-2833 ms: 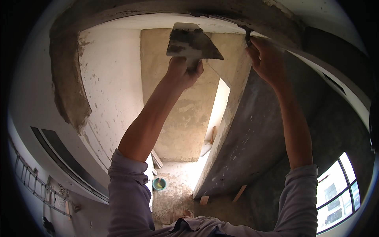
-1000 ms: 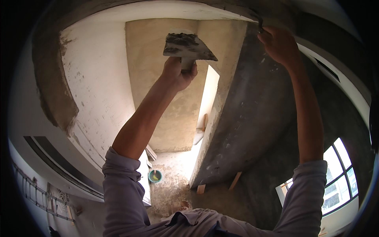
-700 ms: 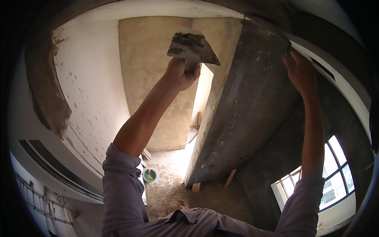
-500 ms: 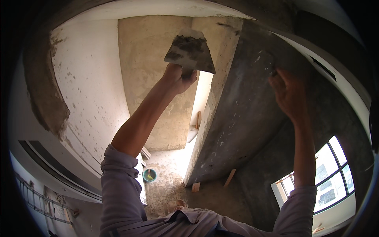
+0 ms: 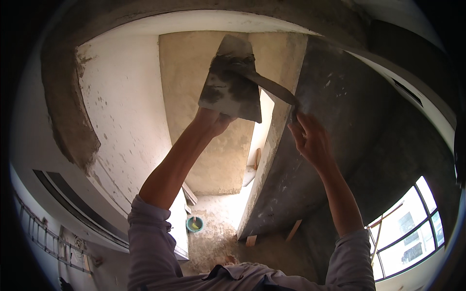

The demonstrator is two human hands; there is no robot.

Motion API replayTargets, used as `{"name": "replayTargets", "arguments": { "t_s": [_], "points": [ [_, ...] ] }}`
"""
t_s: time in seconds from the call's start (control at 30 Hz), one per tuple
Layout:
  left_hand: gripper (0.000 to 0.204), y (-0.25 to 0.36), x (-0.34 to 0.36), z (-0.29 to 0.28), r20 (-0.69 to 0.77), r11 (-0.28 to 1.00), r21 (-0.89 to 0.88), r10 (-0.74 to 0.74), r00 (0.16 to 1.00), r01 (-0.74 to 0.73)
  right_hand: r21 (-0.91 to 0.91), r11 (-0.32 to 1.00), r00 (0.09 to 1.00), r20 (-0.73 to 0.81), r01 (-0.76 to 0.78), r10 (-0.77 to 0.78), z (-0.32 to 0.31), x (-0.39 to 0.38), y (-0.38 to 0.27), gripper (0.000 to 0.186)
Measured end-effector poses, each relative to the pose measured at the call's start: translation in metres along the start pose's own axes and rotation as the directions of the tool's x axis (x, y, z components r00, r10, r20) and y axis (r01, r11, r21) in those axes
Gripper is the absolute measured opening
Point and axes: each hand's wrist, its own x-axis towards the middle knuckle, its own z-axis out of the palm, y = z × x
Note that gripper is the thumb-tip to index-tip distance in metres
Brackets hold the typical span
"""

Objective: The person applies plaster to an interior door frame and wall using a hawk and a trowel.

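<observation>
The plastering board (image 5: pixel 218 101) is raised ahead of the person, tilted, with dark mortar (image 5: pixel 224 61) on its face. The trowel (image 5: pixel 275 89) extends across its right edge to the mortar; the board covers part of the beige wall (image 5: pixel 204 160). Left hand (image 5: pixel 212 122): gripping the board's lower edge, fingers partly hidden. Right hand (image 5: pixel 311 138): fingers closed on the trowel handle. Below: stained floor (image 5: pixel 213 245), teal bucket (image 5: pixel 188 227). Right: dark wall (image 5: pixel 310 165), window (image 5: pixel 412 237).
</observation>
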Motion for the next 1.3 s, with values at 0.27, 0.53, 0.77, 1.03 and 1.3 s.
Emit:
{"name": "replayTargets", "arguments": {
  "t_s": [0.27, 0.53, 0.77, 1.03, 1.3],
  "points": [
    [0.015, 0.005, 0.014, -0.022, -0.007, 0.995, 0.044, 0.089, 0.996, -0.089, -0.106, 0.975, 0.968, -0.137, 0.198, -0.211, -0.005, 0.052, 0.024, 0.031],
    [0.014, 0.046, 0.001, 0.048, -0.188, 1.0, -0.01, 0.026, 0.982, -0.029, -0.165, 0.944, 0.928, -0.2, 0.285, -0.315, -0.069, 0.107, -0.015, 0.03],
    [0.022, 0.059, 0.006, 0.084, -0.241, 0.992, -0.13, -0.028, 0.97, -0.003, -0.244, 0.949, 0.973, -0.07, 0.198, -0.221, -0.108, 0.123, -0.023, 0.039],
    [0.015, 0.046, 0.0, 0.096, -0.206, 0.969, -0.245, -0.027, 0.978, -0.025, -0.336, 0.931, 0.969, -0.143, 0.144, -0.202, -0.137, 0.087, -0.003, 0.036],
    [0.019, 0.039, -0.005, 0.089, -0.389, 0.981, -0.191, -0.047, 0.92, -0.031, -0.46, 0.867, 0.966, -0.071, 0.191, -0.25, -0.123, 0.076, -0.047, 0.032]
  ]
}}
